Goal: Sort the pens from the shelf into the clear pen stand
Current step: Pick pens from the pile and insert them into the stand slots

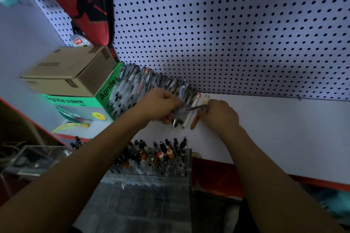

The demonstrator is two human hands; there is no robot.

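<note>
Left hand: my left hand [161, 103] is over the right end of the pen row, fingers curled round a small bunch of pens [177, 117]; their tips stick out below my knuckles.
Right hand: my right hand [220, 113] rests on the shelf just right of the row, fingers curled and pinching one dark pen [196, 108], which lies crosswise between my two hands.
Pens: a long row of pens [136, 83] leans against the pegboard, running from the green box to my left hand. I see clear, white, black and a few orange barrels; print on them is too blurred for me to read.
Loose pens: a white pen [190, 114] and an orange pen [195, 122] lie on the shelf between my hands.
Shelf: white shelf [284, 128] with a red front edge.
Stand: the clear stand [151, 181] sits below the shelf edge, between my forearms, its back rows packed with upright pens, caps black, orange and white.
Green box: green box [108, 89] at the row's left end; I read "Agnite" on two faces, Chinese characters beside it, and small letters that may say "deli".
Carton: brown carton [72, 70] stacked on the green box; its markings are unreadable.
Pegboard: white pegboard [227, 34] behind the shelf.
Red bag: red bag [81, 2] with a black figure hangs upper left; a small red-and-white label below it is illegible.
</note>
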